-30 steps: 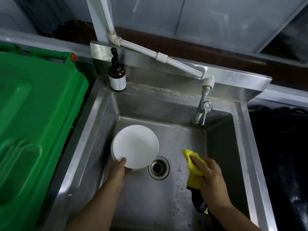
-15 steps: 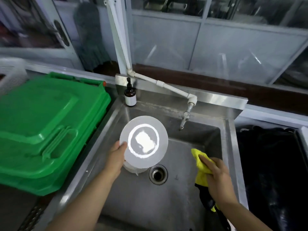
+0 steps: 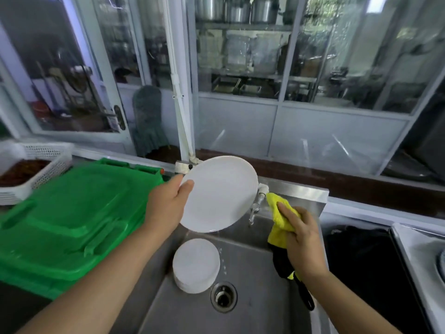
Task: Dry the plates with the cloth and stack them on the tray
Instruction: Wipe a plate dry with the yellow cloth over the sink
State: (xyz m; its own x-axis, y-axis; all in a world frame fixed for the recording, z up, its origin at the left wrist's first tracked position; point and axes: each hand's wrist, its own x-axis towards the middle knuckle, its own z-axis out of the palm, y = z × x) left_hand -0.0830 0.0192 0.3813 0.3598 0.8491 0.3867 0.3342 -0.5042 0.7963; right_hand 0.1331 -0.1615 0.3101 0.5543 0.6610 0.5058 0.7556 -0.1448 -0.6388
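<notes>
At frame centre, the left hand [image 3: 168, 203] grips a round white ceramic plate [image 3: 219, 194] by its left rim, tilted above the stainless steel sink [image 3: 260, 309]. Right of centre, the right hand [image 3: 302, 239] clutches a yellow-and-black cloth [image 3: 277, 213]. A stack of white plates [image 3: 196, 265] sits in the basin beside the drain [image 3: 224, 296].

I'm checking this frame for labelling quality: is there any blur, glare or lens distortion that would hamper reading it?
Head view: wide-angle bending bows the window frames and the sink edges; the white basket at far left is smeared by motion blur; the glass panels carry reflections and streaks; the raised plate is nearly blown out to flat white; the left hand, right hand and yellow cloth stay fairly sharp.
</notes>
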